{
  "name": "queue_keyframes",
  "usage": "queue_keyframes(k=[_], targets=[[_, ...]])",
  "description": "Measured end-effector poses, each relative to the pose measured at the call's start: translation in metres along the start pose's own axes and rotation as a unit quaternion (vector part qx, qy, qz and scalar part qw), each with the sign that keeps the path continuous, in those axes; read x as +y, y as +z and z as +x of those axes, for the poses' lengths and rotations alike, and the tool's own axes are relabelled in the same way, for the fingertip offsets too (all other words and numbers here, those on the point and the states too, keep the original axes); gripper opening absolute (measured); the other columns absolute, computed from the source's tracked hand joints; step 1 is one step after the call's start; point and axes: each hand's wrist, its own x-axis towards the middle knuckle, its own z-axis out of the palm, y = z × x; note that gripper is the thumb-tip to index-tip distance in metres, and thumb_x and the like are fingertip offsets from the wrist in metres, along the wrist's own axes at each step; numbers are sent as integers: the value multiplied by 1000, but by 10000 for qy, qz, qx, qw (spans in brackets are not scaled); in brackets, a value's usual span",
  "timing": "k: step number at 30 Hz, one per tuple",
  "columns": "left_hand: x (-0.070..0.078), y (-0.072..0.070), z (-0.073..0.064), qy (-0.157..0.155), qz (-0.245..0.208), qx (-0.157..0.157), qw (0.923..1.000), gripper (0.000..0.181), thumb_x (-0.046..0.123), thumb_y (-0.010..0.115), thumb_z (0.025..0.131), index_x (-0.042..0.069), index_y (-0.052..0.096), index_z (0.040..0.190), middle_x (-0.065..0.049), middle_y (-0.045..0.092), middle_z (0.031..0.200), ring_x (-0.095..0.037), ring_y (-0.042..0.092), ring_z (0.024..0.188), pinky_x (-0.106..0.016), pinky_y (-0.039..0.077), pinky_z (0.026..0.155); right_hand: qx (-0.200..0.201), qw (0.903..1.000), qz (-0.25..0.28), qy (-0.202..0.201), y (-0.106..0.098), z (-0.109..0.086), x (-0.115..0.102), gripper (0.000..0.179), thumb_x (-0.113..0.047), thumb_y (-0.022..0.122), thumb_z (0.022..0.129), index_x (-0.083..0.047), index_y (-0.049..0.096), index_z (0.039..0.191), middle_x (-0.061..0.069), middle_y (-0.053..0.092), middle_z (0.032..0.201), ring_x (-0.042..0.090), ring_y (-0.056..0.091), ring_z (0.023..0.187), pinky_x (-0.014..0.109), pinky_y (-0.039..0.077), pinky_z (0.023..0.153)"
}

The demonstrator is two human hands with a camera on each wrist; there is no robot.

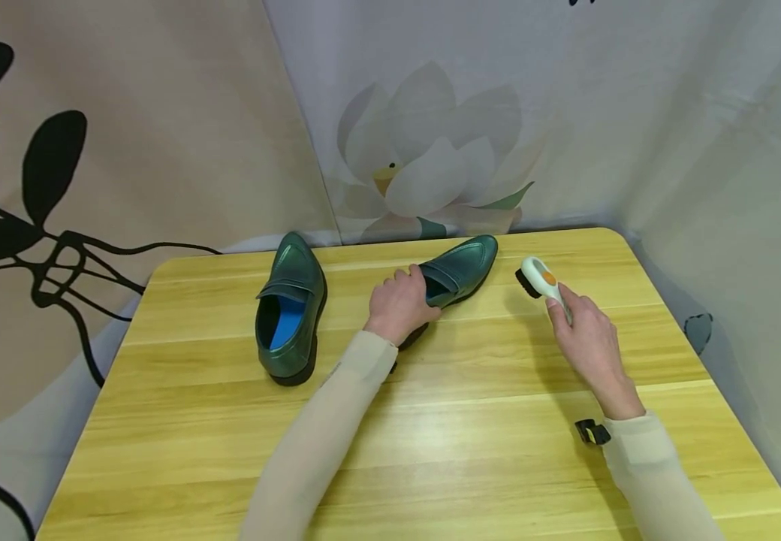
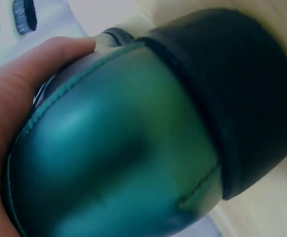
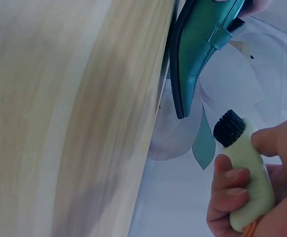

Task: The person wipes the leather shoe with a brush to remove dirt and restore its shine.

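Observation:
My left hand [image 1: 400, 303] grips a dark green loafer [image 1: 466, 264] around its opening, the toe pointing to the back right. In the left wrist view the loafer's heel [image 2: 99, 148] and black sole [image 2: 242, 98] fill the picture, with the thumb over the collar edge. To the right, my right hand [image 1: 588, 334] holds a pale-handled shoe brush [image 1: 544, 278] with black bristles facing left. The right wrist view shows thumb and fingers wrapped around the brush handle [image 3: 252, 182], its bristles [image 3: 229, 128] apart from the loafer's toe.
The matching green loafer [image 1: 292, 308] with a blue insole stands at the left of the wooden table [image 1: 471, 458], toe toward the back. A curtain printed with a flower [image 1: 431, 150] hangs behind the table edge.

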Motion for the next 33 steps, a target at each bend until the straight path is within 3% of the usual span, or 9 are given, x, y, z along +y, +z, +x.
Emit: queue_keyframes(k=[6, 12, 17, 23, 29, 33], targets=[[-11, -8, -7, -102, -737, -23, 9972, 88, 55, 78, 86, 7, 46, 152, -16, 63, 128, -34, 68, 95, -51, 58, 80, 37, 10000, 21, -29, 0, 0, 0, 55, -36, 45, 111, 5, 52, 148, 15, 55, 81, 25, 45, 60, 37, 34, 50], [-21, -30, -25, -121, -1462, 340, 9886, 93, 56, 79, 85, 11, 41, 157, -16, 58, 141, -38, 63, 114, -58, 53, 92, 64, 10000, 27, -56, 0, 1, -1, 54, -36, 45, 111, 4, 53, 147, 14, 54, 80, 25, 44, 60, 37, 34, 50], [-36, -50, -45, -100, -1959, 726, 9779, 93, 55, 79, 85, 12, 39, 158, -16, 55, 146, -35, 60, 120, -59, 52, 94, 76, 9999, 23, -67, 1, 1, -2, 54, -36, 45, 111, 4, 53, 147, 14, 55, 80, 26, 45, 60, 37, 35, 50], [-57, -75, -72, -272, -2306, 1020, 9673, 97, 56, 78, 85, 15, 35, 162, -14, 48, 155, -37, 54, 129, -65, 46, 99, 71, 9999, 49, -101, 2, 1, -3, 54, -36, 45, 111, 4, 54, 147, 14, 54, 80, 26, 45, 60, 38, 35, 51], [-80, -92, -92, -339, -2437, 1459, 9582, 96, 54, 79, 83, 16, 37, 161, -15, 51, 151, -37, 54, 123, -65, 46, 95, 78, 9999, 75, -107, 2, 2, -6, 53, -35, 45, 111, 4, 54, 146, 14, 54, 80, 26, 45, 61, 38, 35, 51], [-99, -103, -105, -440, -2618, 1539, 9518, 94, 52, 78, 85, 16, 36, 161, -17, 49, 153, -39, 52, 125, -64, 44, 96, 76, 9999, 77, -106, 3, 2, -6, 53, -35, 45, 111, 4, 54, 146, 14, 54, 80, 26, 45, 61, 38, 35, 51]])
